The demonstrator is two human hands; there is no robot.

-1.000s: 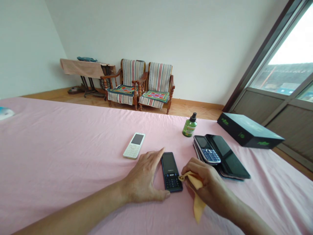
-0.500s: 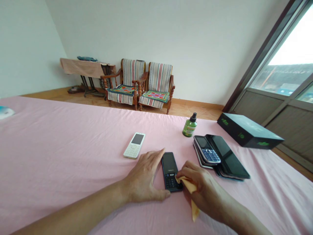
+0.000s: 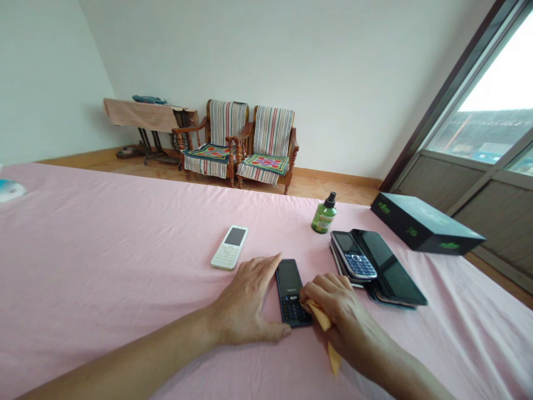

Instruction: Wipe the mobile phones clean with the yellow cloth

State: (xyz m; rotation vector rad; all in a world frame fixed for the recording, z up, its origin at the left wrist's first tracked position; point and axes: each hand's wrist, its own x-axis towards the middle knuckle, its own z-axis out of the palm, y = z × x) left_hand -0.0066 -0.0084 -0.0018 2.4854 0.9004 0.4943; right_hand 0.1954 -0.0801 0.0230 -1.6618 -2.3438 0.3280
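Black phone: it lies face up on the sheet; it could turn or slide, if the cloth presses sideways and the light support at its left edge gives way.
Left hand: low at the left of the black phone, thumb and forefinger spread along its edge, not clenched.
Right hand: palm down at the right of the black phone, fingers bent, grasping the cloth over its keys.

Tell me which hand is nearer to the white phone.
Left. The left hand is just off the lower end of the white phone; the right hand is farther right, with the yellow cloth at the black phone.
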